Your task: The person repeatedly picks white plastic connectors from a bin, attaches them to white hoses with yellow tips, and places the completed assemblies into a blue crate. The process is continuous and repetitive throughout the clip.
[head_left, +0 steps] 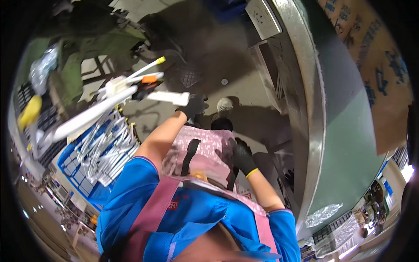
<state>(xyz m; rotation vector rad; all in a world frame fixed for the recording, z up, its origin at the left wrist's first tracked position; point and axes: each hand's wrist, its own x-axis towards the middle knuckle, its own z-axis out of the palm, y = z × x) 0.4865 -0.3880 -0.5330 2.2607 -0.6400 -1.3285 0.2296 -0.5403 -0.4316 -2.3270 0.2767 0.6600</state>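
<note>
My left hand [196, 106], in a black glove, is beside the end of a white bar [169, 97] that sticks out from a machine fixture. Its fingers look loosely apart, with nothing visible between them. The fixture carries a white tube [94, 112], an orange part [149, 79] and a thin rod with a yellow tip [161, 60]. My right hand [243, 156], gloved in black with a yellow cuff, hangs beside the pink apron [205, 144] over my lap. Its fingers reach forward, seemingly holding nothing.
To the left stands a blue crate [72, 165] filled with several bent white tubes [109, 150]. A green table [347, 118] with a metal rim curves along my right, bearing brown cardboard [371, 48] and clear plastic [324, 215]. Green machinery [72, 65] is at the far left.
</note>
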